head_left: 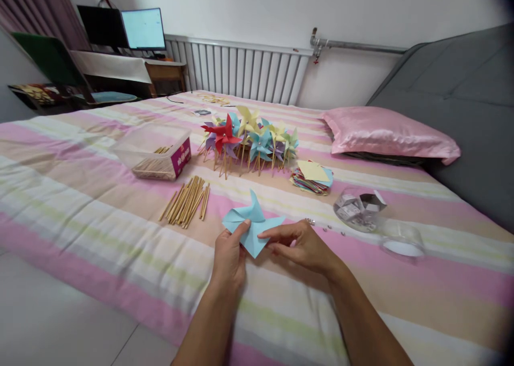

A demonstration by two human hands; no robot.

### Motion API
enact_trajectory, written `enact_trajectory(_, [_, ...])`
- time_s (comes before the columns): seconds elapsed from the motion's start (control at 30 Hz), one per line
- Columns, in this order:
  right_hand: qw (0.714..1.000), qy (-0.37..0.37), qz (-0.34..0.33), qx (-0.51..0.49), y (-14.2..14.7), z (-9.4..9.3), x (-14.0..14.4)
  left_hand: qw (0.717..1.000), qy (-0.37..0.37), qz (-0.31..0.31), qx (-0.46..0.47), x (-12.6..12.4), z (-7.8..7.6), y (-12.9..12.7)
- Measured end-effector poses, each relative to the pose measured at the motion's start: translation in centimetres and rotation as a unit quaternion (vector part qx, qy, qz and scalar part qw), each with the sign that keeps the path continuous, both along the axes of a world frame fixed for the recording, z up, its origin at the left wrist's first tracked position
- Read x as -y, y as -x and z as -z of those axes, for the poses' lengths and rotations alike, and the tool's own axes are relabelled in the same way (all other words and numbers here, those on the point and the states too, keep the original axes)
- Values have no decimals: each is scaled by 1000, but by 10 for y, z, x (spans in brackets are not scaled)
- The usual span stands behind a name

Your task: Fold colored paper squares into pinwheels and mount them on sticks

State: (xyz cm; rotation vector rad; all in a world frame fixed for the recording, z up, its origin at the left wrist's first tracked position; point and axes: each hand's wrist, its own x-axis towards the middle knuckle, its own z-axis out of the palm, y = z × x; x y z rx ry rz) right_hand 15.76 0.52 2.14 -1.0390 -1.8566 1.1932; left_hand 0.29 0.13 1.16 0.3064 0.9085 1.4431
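A light blue paper pinwheel (pixel 252 239), with some of its corners folded toward the middle, is held just above the striped bedspread (pixel 132 280). My left hand (pixel 232 248) grips its left side, the thumb pressed near the centre. On the right side, the fingers of my right hand (pixel 299 244) pinch the paper's edge. Left of the hands lies a bundle of gold-brown paper sticks (pixel 187 201). A few small metal fasteners (pixel 329 228) rest on the bedspread to the right of my right hand.
Finished pinwheels (pixel 261 143) on sticks cluster behind the hands. A stack of coloured paper squares (pixel 311 177) lies right of them. A clear box (pixel 150 154) holds more sticks. At the right are a clear container (pixel 359 210), a clear lid (pixel 401 245) and a pink pillow (pixel 389 133).
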Motion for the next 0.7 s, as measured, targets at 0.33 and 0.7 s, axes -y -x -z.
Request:
enact_trajectory(0.33, [999, 5, 40, -30, 10, 5, -3, 999, -11, 31, -5, 1, 2, 0])
enact_trajectory(0.7, [989, 32, 105, -101, 23, 8, -2, 999, -21, 33, -6, 3, 0, -2])
